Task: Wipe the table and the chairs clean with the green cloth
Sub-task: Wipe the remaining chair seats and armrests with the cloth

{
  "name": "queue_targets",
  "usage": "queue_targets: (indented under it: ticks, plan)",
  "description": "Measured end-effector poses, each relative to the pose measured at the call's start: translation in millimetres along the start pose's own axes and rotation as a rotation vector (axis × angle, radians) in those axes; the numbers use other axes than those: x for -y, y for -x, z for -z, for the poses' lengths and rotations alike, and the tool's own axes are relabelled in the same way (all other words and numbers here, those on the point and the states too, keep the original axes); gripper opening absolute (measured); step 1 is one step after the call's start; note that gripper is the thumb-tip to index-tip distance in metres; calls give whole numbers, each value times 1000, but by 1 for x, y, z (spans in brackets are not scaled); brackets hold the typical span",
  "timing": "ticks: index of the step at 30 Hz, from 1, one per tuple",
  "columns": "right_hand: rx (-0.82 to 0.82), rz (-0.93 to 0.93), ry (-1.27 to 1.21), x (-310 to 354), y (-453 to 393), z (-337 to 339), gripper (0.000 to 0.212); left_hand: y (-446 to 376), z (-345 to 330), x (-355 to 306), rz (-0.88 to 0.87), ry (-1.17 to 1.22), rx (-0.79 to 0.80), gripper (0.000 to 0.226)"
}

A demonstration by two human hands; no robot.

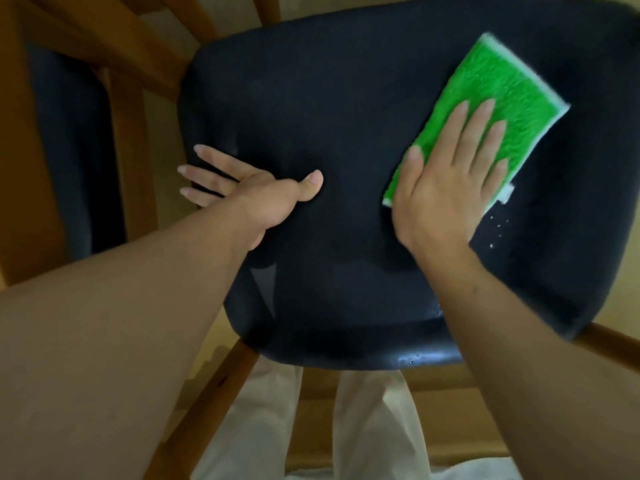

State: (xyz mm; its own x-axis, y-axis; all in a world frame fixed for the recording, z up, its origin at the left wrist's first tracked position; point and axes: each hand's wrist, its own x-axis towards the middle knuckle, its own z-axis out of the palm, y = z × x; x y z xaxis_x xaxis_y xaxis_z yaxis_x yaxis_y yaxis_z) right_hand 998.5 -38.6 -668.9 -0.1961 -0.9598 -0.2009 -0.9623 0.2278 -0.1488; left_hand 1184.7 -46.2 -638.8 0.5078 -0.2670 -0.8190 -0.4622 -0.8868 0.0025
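Head view looks straight down on a dark chair seat (346,133) with a wooden frame (214,386), which fills most of the picture; its far right corner is cut off by the edge. A second dark chair (72,150) stands to the left, only partly seen behind wooden rails. Pale trouser legs (374,427) show below the seat's front edge. Right hand (446,188) lies flat on the near end of the green cloth (485,109), its grip wide open, fingers straight and pressing the cloth onto the right side of the seat. Left hand (249,188) rests on the seat's left edge, grip also open, thumb on top and fingers spread past the edge. Small pale specks (498,230) lie on the seat just beside the cloth; what they are is unclear.
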Motion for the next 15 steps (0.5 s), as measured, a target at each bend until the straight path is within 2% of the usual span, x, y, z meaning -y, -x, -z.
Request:
queue_targets:
  ticks: [3, 6, 9, 12, 15]
  plan:
    - [87, 205, 59, 7, 60, -8, 66, 1, 1, 0, 0, -10, 18, 156]
    - [220, 540, 122, -5, 137, -15, 66, -1, 2, 1, 4, -8, 36, 158]
    - [288, 823, 175, -39, 160, -19, 64, -3, 0, 1, 8, 0, 40, 160]
    - [250, 881, 162, -48, 128, -15, 59, -4, -1, 0, 1, -10, 42, 158]
    - [192, 771, 153, -34, 85, -9, 59, -5, -1, -1, 10, -13, 64, 159]
